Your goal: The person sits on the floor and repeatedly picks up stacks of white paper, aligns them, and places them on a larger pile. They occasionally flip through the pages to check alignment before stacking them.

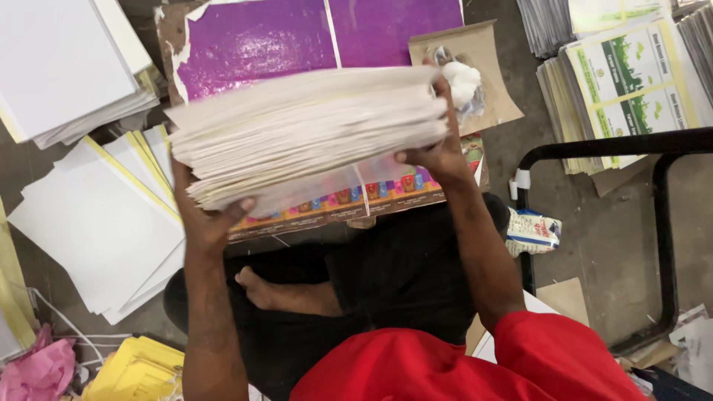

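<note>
I hold a thick stack of cream-white paper sheets up in front of me, edge-on and slightly blurred. My left hand grips its lower left corner from below. My right hand clasps its right end, fingers wrapped over the top edge. Beneath the stack lies a purple glossy board with a colourful printed border strip along its near edge. I sit cross-legged in black trousers and a red shirt, one bare foot showing.
White sheets with yellow edges are spread on the floor at left; another white pile lies at top left. Printed green-and-white stacks lie at top right. A black metal frame stands right. Brown card with a white wad sits behind.
</note>
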